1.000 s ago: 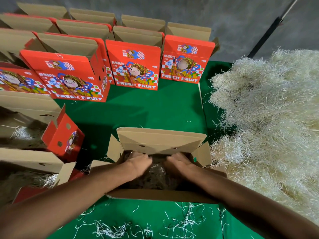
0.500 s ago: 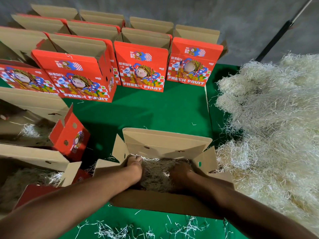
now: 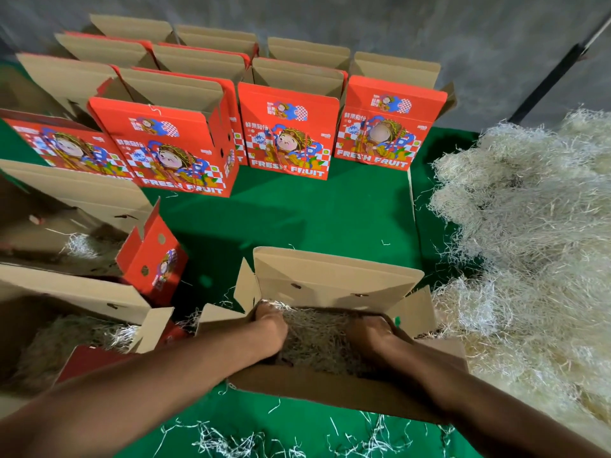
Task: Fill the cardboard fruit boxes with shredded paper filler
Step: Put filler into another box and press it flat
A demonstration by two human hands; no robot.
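Observation:
An open cardboard fruit box [image 3: 330, 279] stands on the green cloth right in front of me, its brown flaps spread. Shredded paper filler [image 3: 317, 335] lies inside it. My left hand [image 3: 269, 328] presses into the filler at the box's left end. My right hand [image 3: 370, 335] presses down at the right end. The fingertips of both hands are buried in the paper. A big heap of pale shredded paper [image 3: 529, 242] lies to the right of the box.
Several upright red "Fresh Fruit" boxes [image 3: 287, 133] with open tops stand in rows at the back. At the left are two open boxes [image 3: 82, 328] holding some filler. Loose strands [image 3: 248, 441] litter the green cloth [image 3: 314, 213] near me.
My hands have moved apart from the middle of the box to its two ends and sunk deeper into the filler. More paper shows between them.

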